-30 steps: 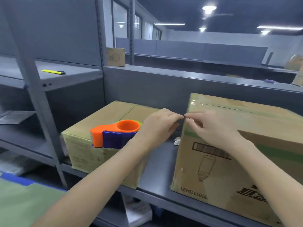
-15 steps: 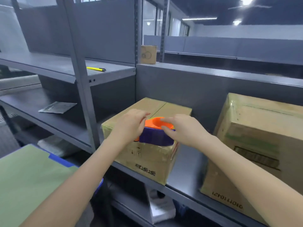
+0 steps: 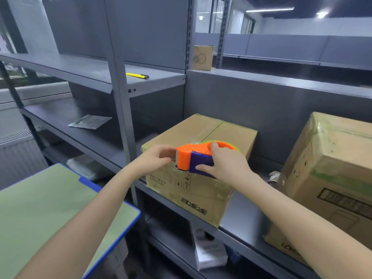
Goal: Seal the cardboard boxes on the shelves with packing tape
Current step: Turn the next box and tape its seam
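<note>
1. Gripping the tape dispenser (image 3: 198,158) with the right hand (image 3: 227,165), thumb hooking over the orange ring on top, fingers wrapping round the purple body from the near side.
2. Holding that dispenser over the near top edge of the small cardboard box (image 3: 211,129), cutter end pointing left, any contact with the box not being clear.
3. Meeting the orange cutter end with the left hand (image 3: 155,158), fingers curling toward it; blurring too much for telling a pinch on tape from a mere touch.
4. Sharing the grey shelf (image 3: 239,214) with a larger cardboard box (image 3: 332,164), well apart on the right, its top glossy with tape.
5. Showing a yellow utility knife (image 3: 137,75) on the upper shelf, above and left of both hands.
</note>
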`<state>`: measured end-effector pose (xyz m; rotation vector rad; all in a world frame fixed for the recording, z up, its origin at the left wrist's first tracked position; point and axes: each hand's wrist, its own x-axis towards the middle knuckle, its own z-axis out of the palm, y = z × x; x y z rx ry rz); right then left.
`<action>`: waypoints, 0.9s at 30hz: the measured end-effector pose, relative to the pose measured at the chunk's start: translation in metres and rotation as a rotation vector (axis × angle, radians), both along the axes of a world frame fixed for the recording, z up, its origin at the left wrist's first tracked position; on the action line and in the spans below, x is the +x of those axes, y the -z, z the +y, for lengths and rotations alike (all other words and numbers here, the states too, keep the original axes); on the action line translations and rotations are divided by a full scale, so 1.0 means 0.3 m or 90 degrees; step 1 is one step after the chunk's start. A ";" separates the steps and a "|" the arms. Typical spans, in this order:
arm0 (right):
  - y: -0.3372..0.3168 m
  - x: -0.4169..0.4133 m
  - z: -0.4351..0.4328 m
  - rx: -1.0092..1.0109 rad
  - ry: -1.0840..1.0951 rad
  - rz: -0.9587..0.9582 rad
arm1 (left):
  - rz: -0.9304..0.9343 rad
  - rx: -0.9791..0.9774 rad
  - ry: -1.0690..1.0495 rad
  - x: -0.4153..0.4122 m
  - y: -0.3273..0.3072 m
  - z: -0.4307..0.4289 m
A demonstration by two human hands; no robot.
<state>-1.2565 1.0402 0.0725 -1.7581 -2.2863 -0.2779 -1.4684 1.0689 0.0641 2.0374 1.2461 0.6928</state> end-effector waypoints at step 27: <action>-0.193 0.101 0.091 -0.031 -0.136 0.032 | -0.290 -0.193 -0.168 0.102 -0.115 0.129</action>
